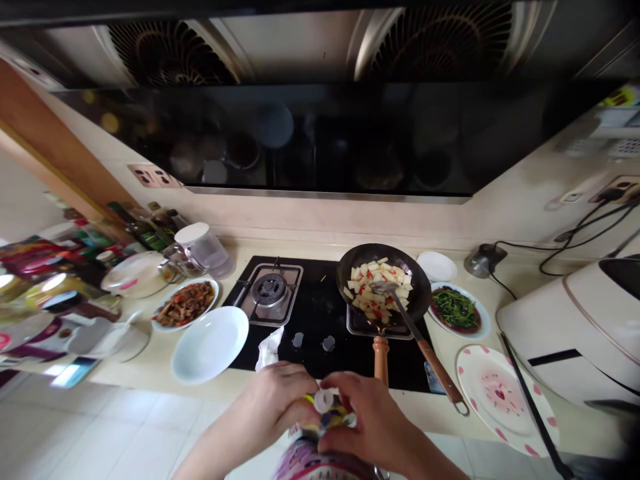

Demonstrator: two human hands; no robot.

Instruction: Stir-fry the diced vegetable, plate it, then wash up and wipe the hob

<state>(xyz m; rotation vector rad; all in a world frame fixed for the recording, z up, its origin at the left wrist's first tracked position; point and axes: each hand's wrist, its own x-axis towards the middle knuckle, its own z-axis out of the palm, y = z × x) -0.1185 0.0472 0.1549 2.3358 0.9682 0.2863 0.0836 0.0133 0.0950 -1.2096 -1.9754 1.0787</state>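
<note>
Close to my body, in front of the counter, my left hand and my right hand are both closed around a small container with a yellow patterned label. Its round white top points up between my fingers; whether it is capped I cannot tell. Just beyond my left hand lies a crumpled white tissue at the stove's edge. Further off, a black wok on the right burner holds white pieces with red bits. A spatula with a wooden handle rests in it.
An unused-looking left burner sits beside a white bowl and a plate of cooked meat. Right of the wok stand a dish of greens, a dotted plate and a white appliance. A range hood hangs above.
</note>
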